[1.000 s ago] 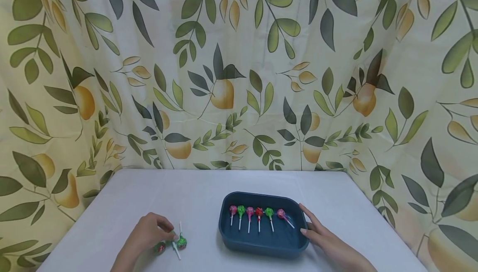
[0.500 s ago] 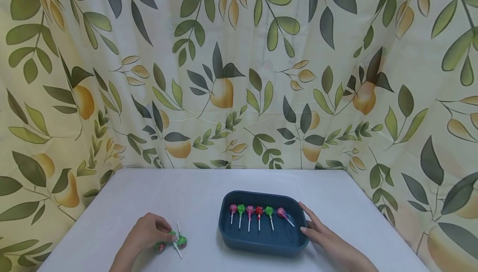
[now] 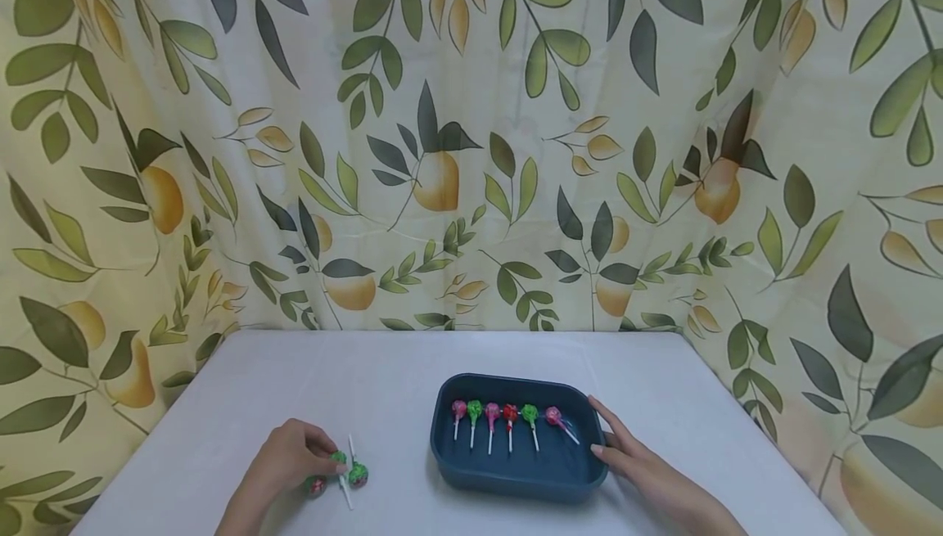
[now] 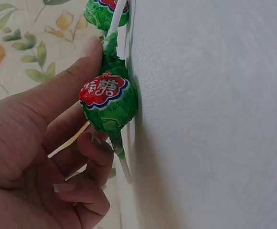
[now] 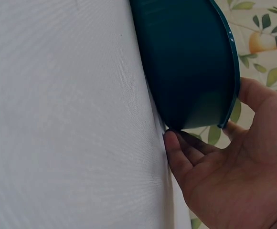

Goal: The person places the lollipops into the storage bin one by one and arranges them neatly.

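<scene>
In the head view my left hand is low over the white table, pinching a green-wrapped lollipop whose white stick points toward me. Close beside it lie another green lollipop, its stick pointing away, and a red-and-green one, partly hidden by the hand. The left wrist view shows my thumb against the twisted green wrapper above a lollipop head. My right hand holds the right end of a dark blue tray. Inside, several pink, green and red lollipops form a row, sticks toward me; the rightmost slants.
The white tabletop extends around the tray and the lollipops. Behind it and along both sides hangs a curtain printed with leaves and fruit.
The stick of the lollipop in my left hand has swung slightly, and the stick beside it has shifted a little left. My right hand and the tray hold their place.
</scene>
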Motion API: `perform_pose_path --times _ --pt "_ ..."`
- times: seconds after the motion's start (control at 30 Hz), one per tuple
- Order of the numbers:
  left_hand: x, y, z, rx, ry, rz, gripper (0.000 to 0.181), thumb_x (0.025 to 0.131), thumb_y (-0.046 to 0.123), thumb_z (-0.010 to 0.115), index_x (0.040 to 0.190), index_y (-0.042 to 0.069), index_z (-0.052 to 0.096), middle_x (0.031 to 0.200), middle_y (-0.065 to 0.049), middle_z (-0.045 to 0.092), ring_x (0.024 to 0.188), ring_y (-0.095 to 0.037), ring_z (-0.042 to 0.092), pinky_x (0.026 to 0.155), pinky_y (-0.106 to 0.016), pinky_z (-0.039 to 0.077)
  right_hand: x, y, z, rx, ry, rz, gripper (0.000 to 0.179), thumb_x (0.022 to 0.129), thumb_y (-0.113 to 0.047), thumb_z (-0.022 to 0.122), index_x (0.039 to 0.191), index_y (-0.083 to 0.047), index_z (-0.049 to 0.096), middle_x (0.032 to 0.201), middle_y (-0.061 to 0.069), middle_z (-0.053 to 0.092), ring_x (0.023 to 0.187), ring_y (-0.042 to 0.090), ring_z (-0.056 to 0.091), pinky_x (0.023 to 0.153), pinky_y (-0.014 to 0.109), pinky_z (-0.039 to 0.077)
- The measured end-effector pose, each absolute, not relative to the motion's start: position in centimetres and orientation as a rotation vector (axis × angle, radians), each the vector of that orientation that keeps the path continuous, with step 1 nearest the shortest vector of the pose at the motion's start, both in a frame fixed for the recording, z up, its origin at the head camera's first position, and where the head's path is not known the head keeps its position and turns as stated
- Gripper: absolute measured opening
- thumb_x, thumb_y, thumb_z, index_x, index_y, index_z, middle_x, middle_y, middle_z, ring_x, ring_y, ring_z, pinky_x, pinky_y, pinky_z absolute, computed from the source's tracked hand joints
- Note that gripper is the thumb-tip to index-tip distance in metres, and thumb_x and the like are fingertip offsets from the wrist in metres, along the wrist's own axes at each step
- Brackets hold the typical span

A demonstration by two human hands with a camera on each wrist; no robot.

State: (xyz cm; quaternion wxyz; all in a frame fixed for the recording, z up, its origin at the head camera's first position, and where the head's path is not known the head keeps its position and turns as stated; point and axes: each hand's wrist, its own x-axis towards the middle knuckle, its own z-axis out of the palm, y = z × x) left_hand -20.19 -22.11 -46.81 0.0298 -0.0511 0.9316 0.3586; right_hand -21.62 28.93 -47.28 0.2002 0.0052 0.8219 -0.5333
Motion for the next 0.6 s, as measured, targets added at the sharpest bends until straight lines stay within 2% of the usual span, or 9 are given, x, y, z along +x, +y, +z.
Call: perform_pose_path --times 0.4,0.6 --pt "-20.42 -22.28 -47.04 -0.129 2.870 1.133 0.023 0.071 0.018 0.096 0.083 0.012 0.077 0.077 0.002 0.064 0.077 -0.019 0.056 0.070 -0.037 0.046 -21.51 28.89 -47.00 0.006 2.296 -1.487 0.079 0.102 -0.054 0.058 0.165 -0.039 0.014 0.164 0.035 0.012 0.147 0.059 0.013 0.109 0.076 0.019" --pt "-20.47 -22.28 -47.02 -0.124 2.862 1.135 0.024 0.070 0.019 0.096 0.084 0.014 0.077 0.080 0.003 0.066 0.081 -0.020 0.058 0.074 -0.042 0.049 -21.53 28.92 -47.12 0.007 2.309 -1.476 0.080 0.101 -0.054 0.059 0.165 -0.038 0.014 0.164 0.034 0.012 0.147 0.058 0.014 0.109 0.075 0.021"
